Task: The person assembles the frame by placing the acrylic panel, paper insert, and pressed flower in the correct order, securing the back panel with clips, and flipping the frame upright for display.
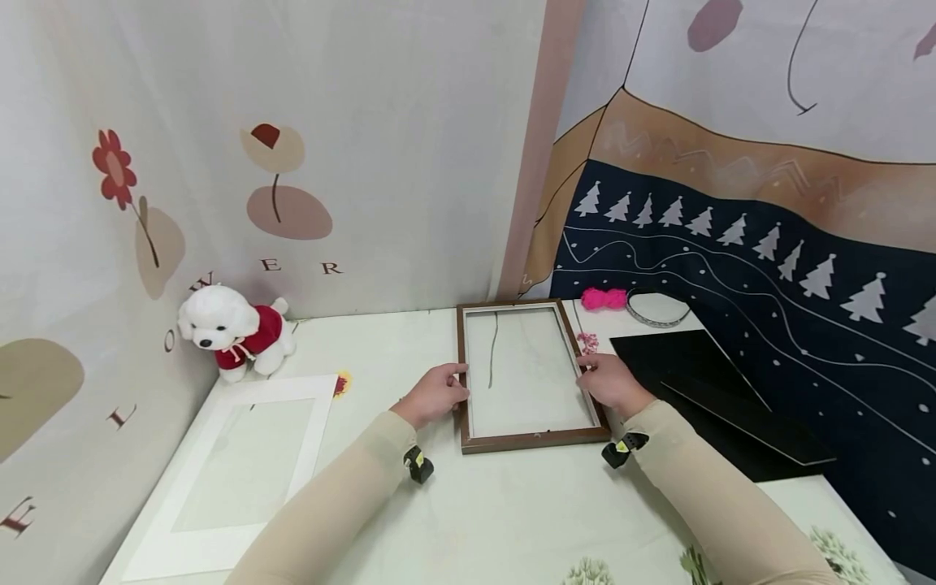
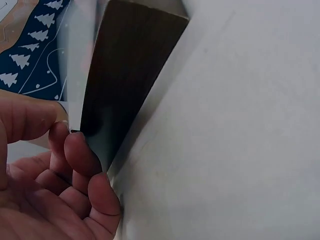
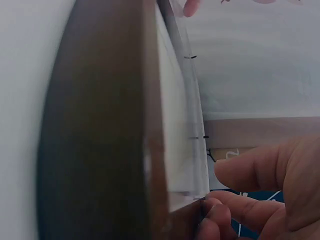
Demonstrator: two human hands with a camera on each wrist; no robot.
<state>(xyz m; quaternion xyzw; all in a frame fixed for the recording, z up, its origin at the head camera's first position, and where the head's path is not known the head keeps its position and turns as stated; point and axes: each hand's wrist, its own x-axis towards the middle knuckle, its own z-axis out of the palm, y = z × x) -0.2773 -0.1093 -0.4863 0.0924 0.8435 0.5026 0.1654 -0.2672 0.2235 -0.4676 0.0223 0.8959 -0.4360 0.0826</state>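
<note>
A brown picture frame with a pale inner edge lies on the white table, its long sides running away from me. My left hand grips the left side, thumb at the top edge and fingers curled against the outer wall. On the right side my right hand holds the frame likewise, thumb and fingers at its edge. The left wrist view shows the frame's dark outer wall beside the fingertips. In the right wrist view, a see-through sheet appears at the frame's inner edge. A thin curved dark line shows inside the opening.
To the left lies a white mat board with a rectangular window. Black boards overlap on the right. Behind stand a plush dog, a pink bow and a grey band. Patterned cloths hang behind the table.
</note>
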